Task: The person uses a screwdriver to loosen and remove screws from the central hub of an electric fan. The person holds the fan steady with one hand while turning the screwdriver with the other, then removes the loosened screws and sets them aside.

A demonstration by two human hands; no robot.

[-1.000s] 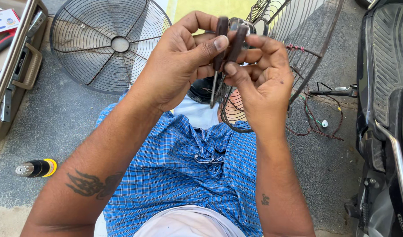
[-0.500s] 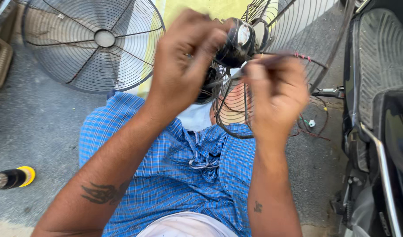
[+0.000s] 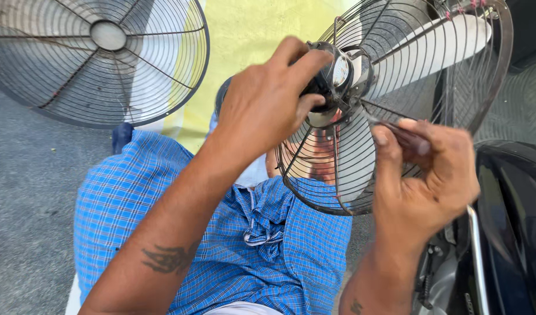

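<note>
Your left hand [image 3: 268,111] grips the black fan motor [image 3: 329,81], fingers closed round it. Your right hand [image 3: 425,181] pinches a thin tool [image 3: 396,129], tip just beside the motor, inside the wire guard [image 3: 484,99].

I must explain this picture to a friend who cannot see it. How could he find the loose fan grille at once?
Start from the blue checked cloth over the person's lap, then look to the upper left, beyond the left hand. There the loose grille lies flat on the grey ground. Unlike the fan being held, it has no blades or motor.
</note>
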